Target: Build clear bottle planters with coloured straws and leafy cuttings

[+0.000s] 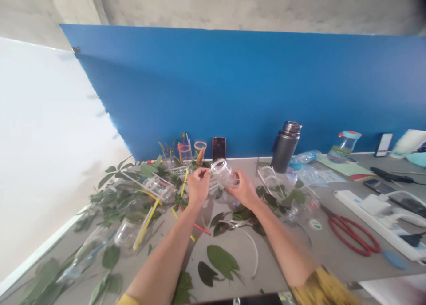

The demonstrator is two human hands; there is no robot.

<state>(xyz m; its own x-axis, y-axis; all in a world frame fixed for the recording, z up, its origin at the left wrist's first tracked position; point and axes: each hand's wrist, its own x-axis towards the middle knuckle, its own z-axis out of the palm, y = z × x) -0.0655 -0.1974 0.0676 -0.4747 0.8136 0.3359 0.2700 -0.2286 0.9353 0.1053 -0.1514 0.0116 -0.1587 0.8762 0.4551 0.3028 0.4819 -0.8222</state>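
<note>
A clear plastic jar (222, 172) is tilted above the middle of the table, its round mouth turned up and toward the left. My right hand (245, 190) is closed around the jar's lower end. At the left of the mouth, my left hand (199, 186) has its fingertips pinched together, close to the rim. A tiny bit of green shows at those fingertips, too small to name. Below the hands lie loose green leaves (222, 260), a curved white strip (254, 251) and red and yellow straws (201, 228).
Leafy cuttings (116, 203) and clear bottle pieces (128, 231) crowd the left. A phone (218, 148) leans against the blue partition (213, 92). On the right stand a dark flask (286, 147), a jug (344, 147), red-handled scissors (354, 236) and a power strip (376, 223).
</note>
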